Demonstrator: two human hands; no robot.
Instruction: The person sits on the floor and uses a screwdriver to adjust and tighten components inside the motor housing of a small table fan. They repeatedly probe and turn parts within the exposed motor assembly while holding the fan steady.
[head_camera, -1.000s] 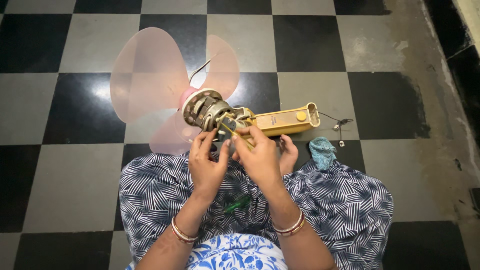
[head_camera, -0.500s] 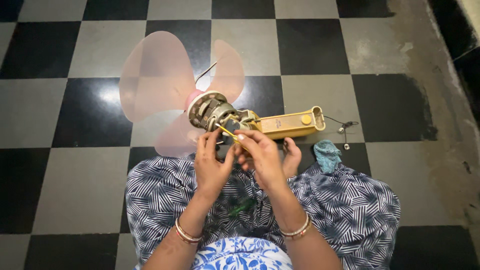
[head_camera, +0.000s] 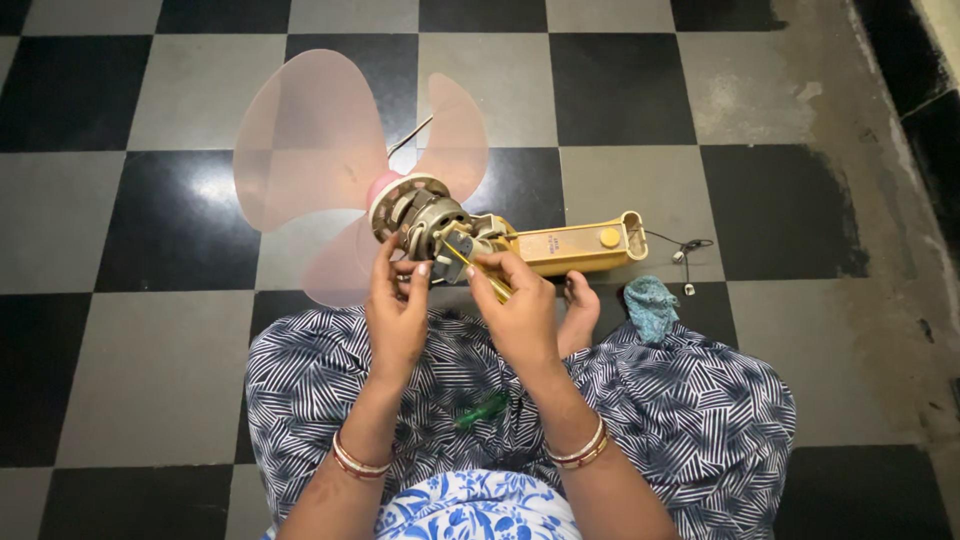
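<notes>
Compared with a second ago, the dismantled table fan with pale pink translucent blades (head_camera: 320, 150) shows a little farther and more to the right in the view, and the bare metal motor (head_camera: 415, 215) is more uncovered, because both hands have come slightly lower. I judge that the work at the motor goes on at the same spot, only with a better look at it.

The left hand (head_camera: 398, 315) touches the near side of the motor with its fingertips; the fingers are half curled and I cannot tell if they pinch some small part. The right hand (head_camera: 520, 315) is closed around a screwdriver with yellow handle (head_camera: 478, 275), whose tip points up-left into the motor.

The fan lies on the black and grey chequered floor (head_camera: 150, 350), just beyond the person's knees. Its long axis goes left to right: blades at the far left, the yellow plastic body (head_camera: 570, 248) to the right. A green-handled tool (head_camera: 482, 410) lies on the patterned lap, and a blue cloth (head_camera: 650, 305) lies near the body's right end.
</notes>
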